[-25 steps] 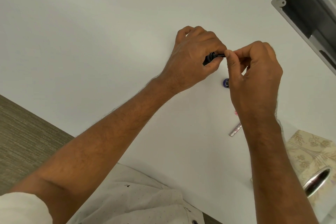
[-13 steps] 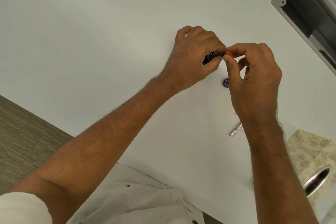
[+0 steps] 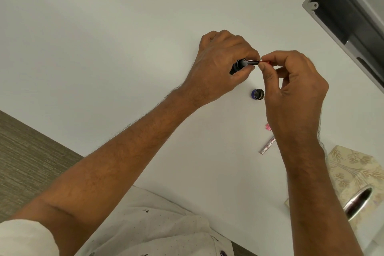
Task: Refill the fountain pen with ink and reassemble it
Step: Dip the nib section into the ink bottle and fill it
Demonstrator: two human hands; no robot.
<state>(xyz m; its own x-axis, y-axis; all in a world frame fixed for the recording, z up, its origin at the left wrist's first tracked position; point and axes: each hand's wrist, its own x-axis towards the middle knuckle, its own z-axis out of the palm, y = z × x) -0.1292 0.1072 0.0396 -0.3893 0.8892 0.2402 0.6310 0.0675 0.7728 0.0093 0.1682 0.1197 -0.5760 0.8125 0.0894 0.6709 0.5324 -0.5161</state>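
Observation:
My left hand (image 3: 223,68) grips the black front section of the fountain pen (image 3: 241,65), held above the white table (image 3: 104,37). My right hand (image 3: 291,87) pinches the red end of the converter (image 3: 265,62) that sticks out of that section. An open ink bottle (image 3: 257,94), dark blue with a black neck, stands on the table just below the two hands. A silvery pen barrel (image 3: 267,146) lies on the table under my right wrist, with a small pink piece (image 3: 268,127) beside it.
A patterned tissue box (image 3: 353,174) sits at the right edge of the table. A grey open enclosure (image 3: 349,16) lies at the top right. The table's near edge runs diagonally at the lower left, with wood-look floor (image 3: 27,151) beyond it.
My right fingers have shifted along the converter's end, so its red tip now shows between them. The left hand has hardly moved.

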